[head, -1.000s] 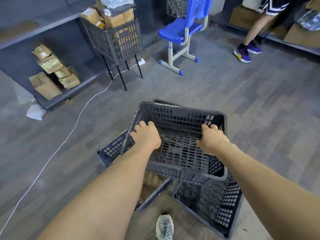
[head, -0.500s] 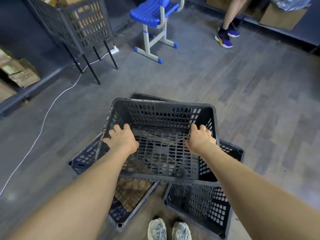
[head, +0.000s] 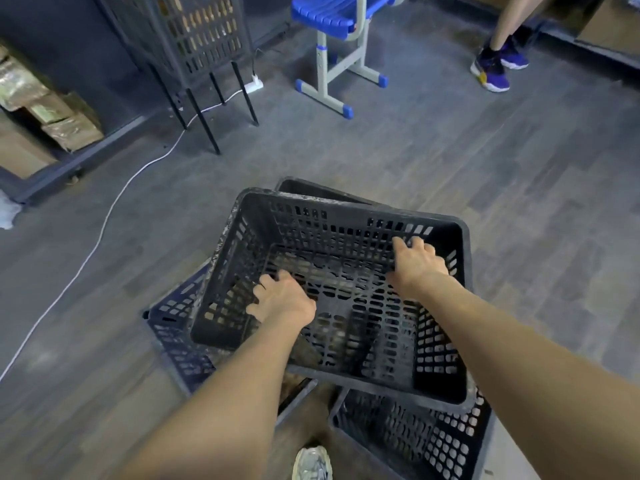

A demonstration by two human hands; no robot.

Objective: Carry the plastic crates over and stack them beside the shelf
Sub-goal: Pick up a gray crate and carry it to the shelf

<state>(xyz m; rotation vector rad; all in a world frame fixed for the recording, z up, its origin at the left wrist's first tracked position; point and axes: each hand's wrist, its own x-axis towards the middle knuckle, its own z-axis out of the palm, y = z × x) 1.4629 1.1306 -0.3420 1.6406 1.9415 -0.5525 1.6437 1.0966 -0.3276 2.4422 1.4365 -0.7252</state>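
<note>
A dark perforated plastic crate (head: 346, 216) is held tilted above the floor, its open side toward me. My left hand (head: 282, 301) is inside it against the left wall, fingers curled on the slats. My right hand (head: 417, 263) grips the far right inner wall. Two more dark crates lie on the floor beneath: one at the left (head: 173, 327), one at the lower right (head: 429, 441). A rim of another crate (head: 311, 188) pokes out behind the held one. The shelf (head: 52, 168) runs along the left wall.
A mesh bin on thin black legs (head: 194, 39) stands at the upper left, with a white cable (head: 104, 223) trailing over the floor from a power strip. A blue chair (head: 332, 15) stands beyond. Another person's foot in a purple shoe (head: 491, 69) is at upper right. My shoe (head: 311, 462) shows below.
The view has tipped down and moved forward. The held crate has shifted and tilted, and both hands have slid from its rim to its inner walls.
</note>
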